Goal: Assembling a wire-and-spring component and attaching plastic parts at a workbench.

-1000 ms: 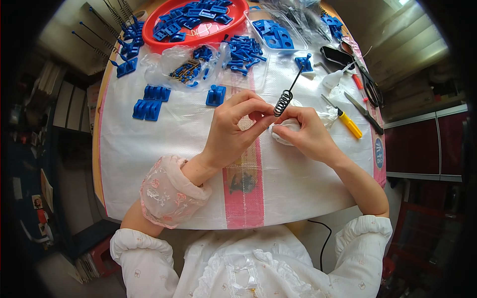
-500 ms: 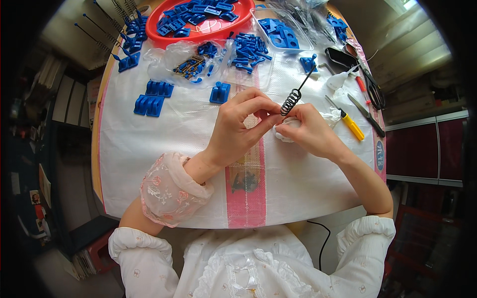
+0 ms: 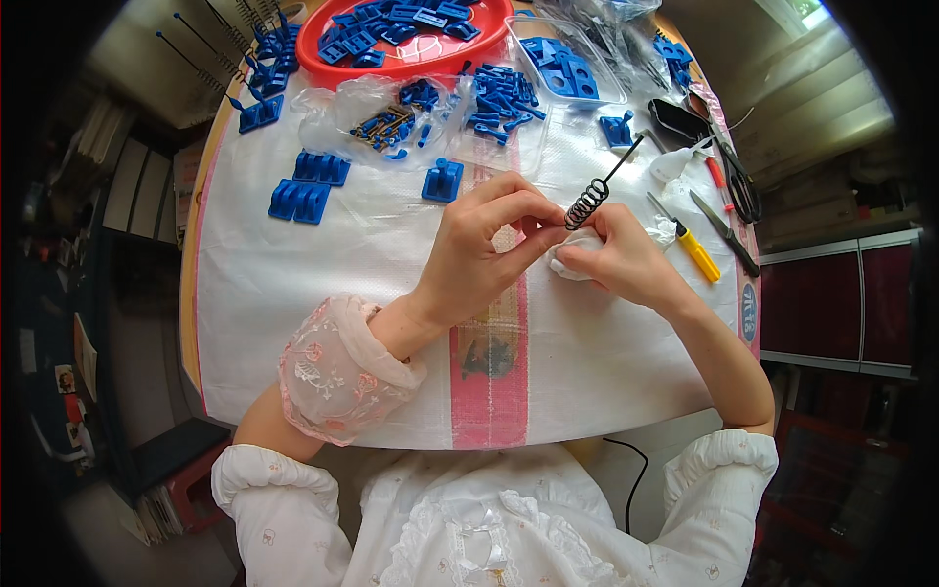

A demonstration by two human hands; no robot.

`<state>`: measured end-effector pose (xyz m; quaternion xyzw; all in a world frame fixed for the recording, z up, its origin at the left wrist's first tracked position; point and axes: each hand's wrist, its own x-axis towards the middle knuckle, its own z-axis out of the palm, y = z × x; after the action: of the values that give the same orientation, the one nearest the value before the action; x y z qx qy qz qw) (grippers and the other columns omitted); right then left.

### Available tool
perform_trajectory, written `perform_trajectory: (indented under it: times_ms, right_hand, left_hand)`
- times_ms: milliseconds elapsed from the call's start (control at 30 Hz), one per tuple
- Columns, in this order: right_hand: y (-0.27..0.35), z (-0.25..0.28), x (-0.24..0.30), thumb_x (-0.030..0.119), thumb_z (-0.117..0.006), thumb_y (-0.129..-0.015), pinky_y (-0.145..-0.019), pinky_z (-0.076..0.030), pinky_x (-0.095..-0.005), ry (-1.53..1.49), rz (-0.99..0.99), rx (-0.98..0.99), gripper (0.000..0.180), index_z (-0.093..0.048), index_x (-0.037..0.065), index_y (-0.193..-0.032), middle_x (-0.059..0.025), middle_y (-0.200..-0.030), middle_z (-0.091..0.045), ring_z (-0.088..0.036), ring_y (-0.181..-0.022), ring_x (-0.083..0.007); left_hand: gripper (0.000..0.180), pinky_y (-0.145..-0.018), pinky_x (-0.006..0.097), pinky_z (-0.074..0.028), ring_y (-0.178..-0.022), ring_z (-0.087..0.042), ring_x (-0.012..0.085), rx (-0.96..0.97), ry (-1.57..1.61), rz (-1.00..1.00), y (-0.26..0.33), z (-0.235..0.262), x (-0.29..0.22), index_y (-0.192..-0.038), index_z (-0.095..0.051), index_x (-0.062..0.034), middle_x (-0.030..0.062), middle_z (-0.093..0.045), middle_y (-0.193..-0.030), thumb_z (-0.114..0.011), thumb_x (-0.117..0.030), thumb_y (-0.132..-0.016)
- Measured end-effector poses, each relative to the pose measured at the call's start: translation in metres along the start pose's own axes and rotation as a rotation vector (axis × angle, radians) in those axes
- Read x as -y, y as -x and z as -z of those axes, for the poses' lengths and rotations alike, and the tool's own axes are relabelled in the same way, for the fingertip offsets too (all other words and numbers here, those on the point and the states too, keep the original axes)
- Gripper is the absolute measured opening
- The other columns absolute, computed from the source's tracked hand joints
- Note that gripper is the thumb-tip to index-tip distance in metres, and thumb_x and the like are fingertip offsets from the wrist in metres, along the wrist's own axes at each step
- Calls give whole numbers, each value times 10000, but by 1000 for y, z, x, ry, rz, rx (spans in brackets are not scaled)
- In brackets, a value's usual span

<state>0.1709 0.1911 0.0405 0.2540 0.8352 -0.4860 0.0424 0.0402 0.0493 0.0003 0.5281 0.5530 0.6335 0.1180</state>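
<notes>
In the middle of the table, my left hand (image 3: 479, 240) is closed in a pinch at the lower end of a black coil spring (image 3: 586, 204). A thin straight rod sticks out of the spring, tilted up to the right. My right hand (image 3: 631, 256) is closed around a crumpled white tissue (image 3: 567, 266), right beside the left fingertips. What the fingertips cover at the spring's base is hidden. A blue plastic base with a small post (image 3: 443, 181) sits just beyond my left hand.
Farther back are a red basin (image 3: 391, 68) of blue parts, a clear tub (image 3: 558, 73), and a plastic bag (image 3: 333, 122) with screws. Blue clips (image 3: 298, 201) lie left. On the right are a yellow-handled screwdriver (image 3: 698, 256), a knife (image 3: 726, 235), scissors (image 3: 743, 196) and a white squeeze bottle (image 3: 671, 164).
Both hands and the spring sit slightly farther right in the picture, as do the things on the table, so the view has shifted a little. Both grips look the same.
</notes>
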Motion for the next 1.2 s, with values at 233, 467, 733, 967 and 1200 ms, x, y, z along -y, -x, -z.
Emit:
perform_trajectory:
  times_ms: [233, 467, 733, 967, 1200]
  right_hand:
    - [-4, 2, 3, 167, -687, -753, -530, -440, -252, -35, -73, 65, 255, -694, -51, -884, -50, -693, -612, -567, -604, -90]
    - [-7, 1, 4, 182, -697, -746, -508, -427, -252, 4, -73, 31, 264, -707, -49, -875, -43, -669, -604, -563, -583, -84]
    - [-9, 0, -1, 199, -687, -756, -462, -423, -255, -18, -62, 15, 281, -699, -58, -870, -47, -655, -603, -557, -524, -94]
    - [-8, 4, -1, 206, -681, -772, -383, -387, -244, -67, -124, 22, 256, -685, -34, -861, -36, -606, -572, -533, -447, -94]
    - [-13, 6, -6, 209, -685, -786, -391, -378, -232, -80, -68, 10, 244, -681, -19, -874, -27, -613, -576, -523, -454, -82]
  left_hand:
    - [123, -646, 260, -486, -722, -609, 129, -2, -2, 7, 1, 1, 0, -907, -695, -14, 46, -624, -850, -734, 3, -792]
    - [120, -644, 260, -484, -722, -605, 131, -1, 6, 5, 0, 0, 1, -904, -695, -16, 47, -625, -855, -733, 0, -792]
    - [113, -649, 261, -484, -727, -607, 133, 4, -4, 4, 0, 1, 1, -905, -692, -10, 49, -626, -858, -724, 7, -798]
    - [112, -655, 268, -485, -735, -613, 146, -5, -2, 2, 0, 0, 0, -901, -689, -8, 52, -627, -854, -721, 16, -797]
    - [118, -664, 277, -484, -755, -622, 163, -1, -9, 7, 1, 0, 2, -907, -687, -5, 58, -627, -852, -723, 17, -796]
